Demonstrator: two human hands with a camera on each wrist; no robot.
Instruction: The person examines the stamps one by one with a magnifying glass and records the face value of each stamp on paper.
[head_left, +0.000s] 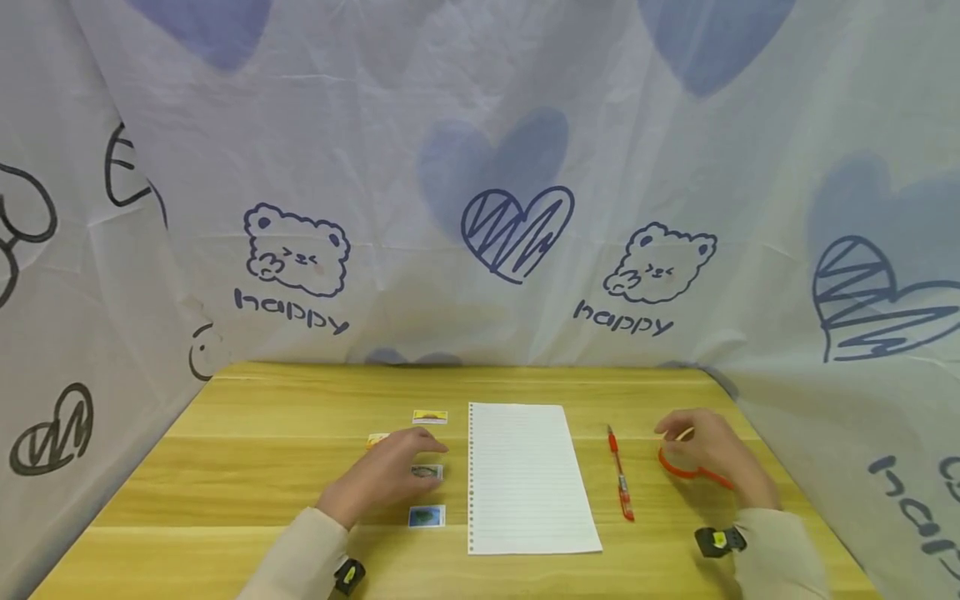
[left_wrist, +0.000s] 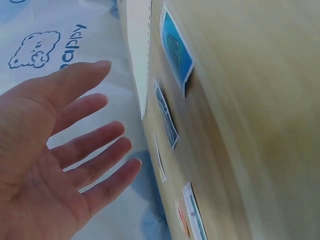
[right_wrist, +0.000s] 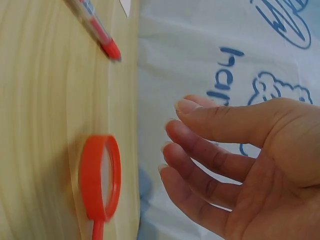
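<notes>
My left hand (head_left: 386, 468) hovers over several postage stamps, fingers loosely extended and holding nothing. A blue stamp (head_left: 427, 517) lies nearest me, a grey one (head_left: 432, 472) beside the fingers, and a yellow one (head_left: 430, 417) farther back. Another yellowish stamp (head_left: 377, 438) is partly hidden behind the hand. On the right side, my right hand (head_left: 708, 450) is held above a red magnifying glass (right_wrist: 92, 180), its fingers relaxed and slightly bent. The right wrist view shows a gap between those fingers and the lens ring; the hand covers part of it in the head view.
A lined sheet of paper (head_left: 525, 479) with punched holes lies mid-table. Between it and the magnifying glass is a red pen (head_left: 621, 475). The wooden table (head_left: 247, 450) is bordered by a white printed curtain (head_left: 405, 275) at the back and sides.
</notes>
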